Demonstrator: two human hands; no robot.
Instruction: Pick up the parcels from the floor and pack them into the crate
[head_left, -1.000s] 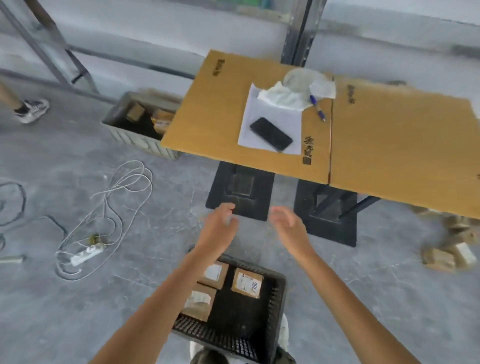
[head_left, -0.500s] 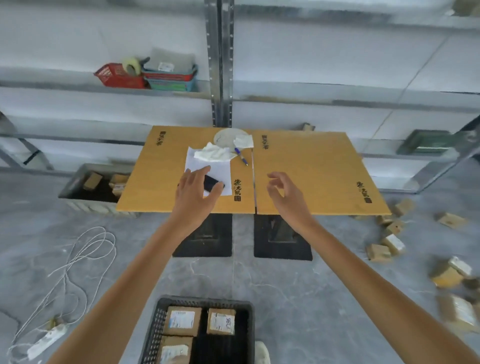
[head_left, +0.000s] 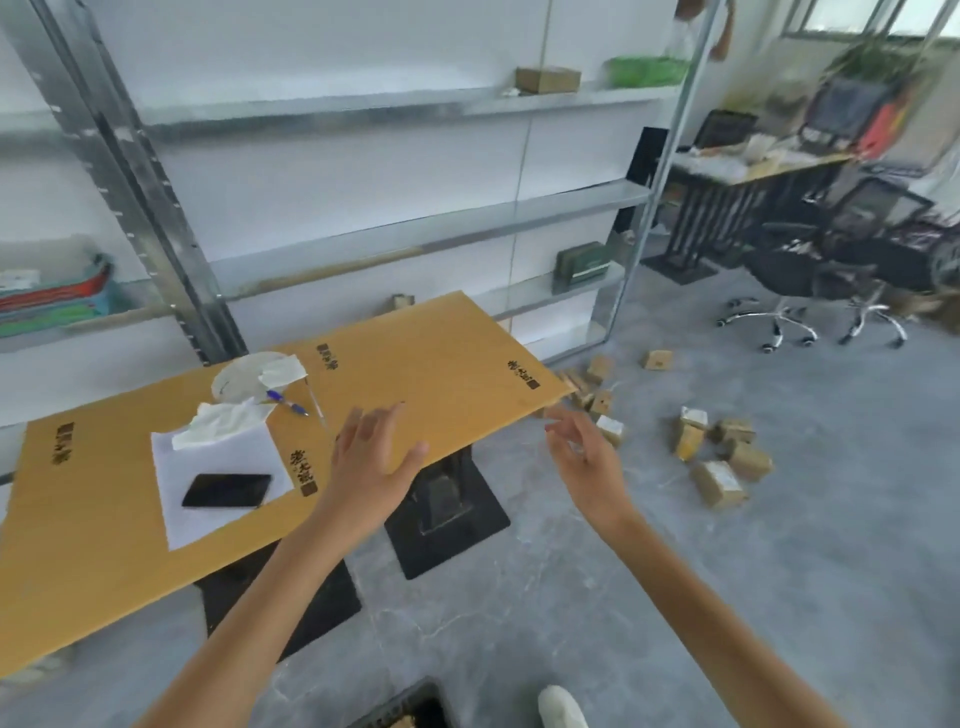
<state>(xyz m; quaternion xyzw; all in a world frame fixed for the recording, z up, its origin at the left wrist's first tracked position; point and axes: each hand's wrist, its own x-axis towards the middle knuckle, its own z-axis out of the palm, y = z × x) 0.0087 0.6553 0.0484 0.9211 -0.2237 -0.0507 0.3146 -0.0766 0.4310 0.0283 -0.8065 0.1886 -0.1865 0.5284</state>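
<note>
Several small brown cardboard parcels lie scattered on the grey floor to the right of the table, some with white labels, more of them near the table's corner. The black plastic crate shows only as a corner at the bottom edge. My left hand is raised in front of the table edge, fingers spread and empty. My right hand is held out toward the parcels, fingers loosely spread, holding nothing.
A low yellow table on black bases carries paper, a phone, tissues and a pen. Metal shelving stands behind it. Office chairs and a cluttered desk stand at the far right. My white shoe is next to the crate.
My view has risen and swung right, away from the crate toward the scattered parcels. Both hands have lifted from over the crate and stayed empty.
</note>
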